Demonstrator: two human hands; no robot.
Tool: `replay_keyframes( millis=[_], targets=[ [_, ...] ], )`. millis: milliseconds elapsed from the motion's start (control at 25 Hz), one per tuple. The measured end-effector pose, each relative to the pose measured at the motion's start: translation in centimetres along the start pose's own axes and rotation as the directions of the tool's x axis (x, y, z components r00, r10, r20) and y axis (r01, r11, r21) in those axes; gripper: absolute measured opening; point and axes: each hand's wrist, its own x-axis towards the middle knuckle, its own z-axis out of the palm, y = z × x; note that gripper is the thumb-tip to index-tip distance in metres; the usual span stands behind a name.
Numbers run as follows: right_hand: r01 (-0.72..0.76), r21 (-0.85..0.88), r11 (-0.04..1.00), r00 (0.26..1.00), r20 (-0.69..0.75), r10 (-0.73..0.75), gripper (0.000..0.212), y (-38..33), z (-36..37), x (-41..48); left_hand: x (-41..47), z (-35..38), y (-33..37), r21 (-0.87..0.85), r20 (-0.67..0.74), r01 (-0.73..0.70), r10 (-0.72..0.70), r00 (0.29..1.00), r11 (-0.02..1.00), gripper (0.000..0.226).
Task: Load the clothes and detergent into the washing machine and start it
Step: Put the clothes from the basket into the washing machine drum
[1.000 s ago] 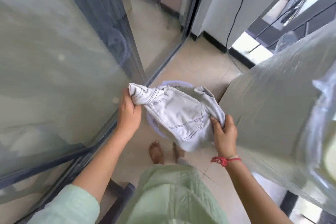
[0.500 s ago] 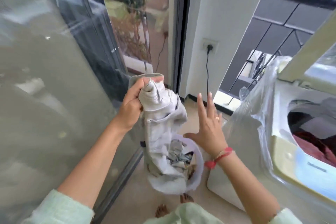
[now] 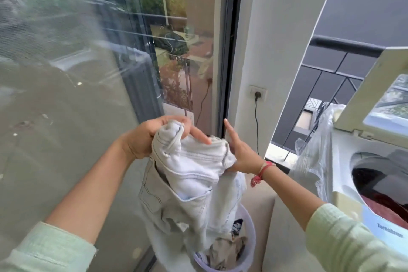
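Note:
My left hand [image 3: 152,137] grips the bunched top of a pair of pale grey jeans [image 3: 187,183], which hang over a lilac laundry basket [image 3: 247,256] holding several more clothes. The fingers of my right hand [image 3: 239,154] are straight, its palm touching the right side of the jeans' bundle. At the right stands a top-loading washing machine [image 3: 344,196] with its lid [image 3: 375,93] raised. Dark and red clothes [image 3: 384,196] lie in its drum. No detergent is in view.
A glass sliding door [image 3: 72,99] fills the left side. A white wall with a socket and plugged cable [image 3: 257,95] stands ahead. A clear plastic sheet [image 3: 318,152] drapes the machine's left side. A dark balcony railing [image 3: 344,46] runs behind it.
The jeans were lifted out of the basket to chest height. My right hand let go of them, spread open, and now touches the bundle again. The view rose to show the washer.

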Motion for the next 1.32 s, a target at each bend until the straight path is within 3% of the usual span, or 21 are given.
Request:
replay_keyframes(
  millis=[80, 120, 160, 240, 320, 360, 440, 480, 560, 600, 680, 760, 800, 920, 1080, 1200, 1280, 1320],
  targets=[
    [0.006, -0.152, 0.988, 0.981, 0.194, 0.024, 0.074, -0.7, 0.2, -0.2, 0.2, 0.1, -0.2, 0.025, 0.080, 0.059, -0.061, 0.995, 0.998, 0.014],
    [0.019, -0.165, 0.986, 0.979, 0.204, 0.015, 0.053, -0.6, 0.4, -0.5, 0.3, -0.1, -0.2, 0.021, 0.066, 0.082, -0.083, 0.994, 0.996, 0.010],
    [-0.005, -0.110, 0.994, 0.989, 0.145, 0.021, 0.047, -0.5, 0.2, -0.9, 0.4, -0.3, 0.1, 0.057, 0.004, 0.093, -0.093, 0.996, 0.994, 0.004],
    [-0.072, 0.019, 0.997, 0.996, -0.044, 0.073, 0.042, 0.0, -1.7, -2.2, 0.2, -2.5, -0.7, 0.247, -0.234, 0.147, -0.088, 0.968, 0.958, 0.018],
    [-0.092, 0.011, 0.996, 0.969, -0.230, 0.092, 0.011, -0.5, -4.6, -3.4, -0.2, -4.8, -2.5, 0.472, -0.385, 0.252, -0.060, 0.921, 0.845, 0.025],
    [-0.100, -0.042, 0.994, 0.942, -0.327, 0.081, 0.008, -1.3, -6.1, -3.8, -0.2, -5.6, -3.6, 0.569, -0.402, 0.300, -0.060, 0.914, 0.766, 0.021],
    [-0.048, -0.210, 0.977, 0.873, -0.484, -0.062, 0.012, -4.3, -8.5, -4.0, 1.0, -5.9, -5.4, 0.714, -0.397, 0.355, -0.070, 0.915, 0.604, 0.018],
    [-0.025, -0.292, 0.956, 0.831, -0.537, -0.143, 0.024, -5.8, -9.4, -4.2, 2.0, -5.6, -5.8, 0.749, -0.396, 0.340, -0.028, 0.918, 0.569, 0.018],
    [0.002, -0.495, 0.869, 0.705, -0.616, -0.352, 0.044, -8.0, -11.6, -5.1, 4.3, -4.4, -5.2, 0.776, -0.403, 0.224, 0.191, 0.895, 0.589, 0.031],
    [-0.019, -0.610, 0.792, 0.621, -0.628, -0.469, 0.052, -8.8, -13.0, -5.9, 5.9, -4.0, -4.4, 0.768, -0.435, 0.157, 0.326, 0.839, 0.621, 0.037],
    [-0.137, -0.766, 0.628, 0.467, -0.609, -0.641, 0.066, -8.8, -15.9, -8.1, 9.8, -2.2, -1.8, 0.712, -0.530, 0.002, 0.535, 0.658, 0.703, 0.026],
    [-0.301, -0.822, 0.483, 0.386, -0.568, -0.727, 0.066, -6.9, -18.9, -10.7, 14.6, 1.1, 0.5, 0.630, -0.608, -0.142, 0.598, 0.522, 0.764, 0.020],
    [-0.356, -0.831, 0.428, 0.364, -0.545, -0.755, 0.058, -5.6, -20.3, -12.1, 17.2, 3.3, 1.3, 0.580, -0.621, -0.212, 0.595, 0.510, 0.787, 0.020],
    [-0.483, -0.827, 0.289, 0.333, -0.478, -0.813, 0.033, -1.3, -25.4, -17.4, 24.4, 10.1, 2.3, 0.448, -0.602, -0.365, 0.577, 0.552, 0.816, 0.024],
    [-0.692, -0.687, 0.222, 0.288, -0.545, -0.787, 0.055, 4.0, -34.0, -27.0, 35.1, 20.7, 4.8, 0.316, -0.535, -0.528, 0.608, 0.587, 0.788, 0.020],
    [-0.799, -0.552, 0.239, 0.269, -0.683, -0.679, 0.056, 9.1, -38.2, -33.0, 44.0, 28.1, 4.9, 0.390, -0.393, -0.543, 0.668, 0.632, 0.743, 0.018],
    [-0.848, -0.476, 0.232, 0.316, -0.807, -0.499, 0.052, 13.7, -38.6, -35.6, 49.5, 31.8, 2.4, 0.488, -0.242, -0.429, 0.590, 0.770, 0.760, 0.016],
    [-0.860, -0.452, 0.237, 0.365, -0.869, -0.334, 0.050, 16.2, -38.4, -36.6, 51.7, 33.0, 0.5, 0.552, -0.147, -0.308, 0.454, 0.879, 0.775, 0.023]
  ],
)
